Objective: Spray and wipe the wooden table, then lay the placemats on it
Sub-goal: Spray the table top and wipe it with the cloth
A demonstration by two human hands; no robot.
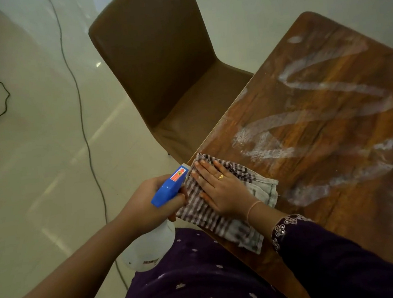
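Head: striped cloth (236, 234) (rumpled), wooden table (343, 218).

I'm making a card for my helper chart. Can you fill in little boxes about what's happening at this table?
table: wooden, with white foamy streaks not yet wiped
left hand: grips the spray bottle just off the table's edge
right hand: pressed flat on the striped cloth
cloth: lies on the table's near corner
chair: brown, beside the table
placemats: none in view
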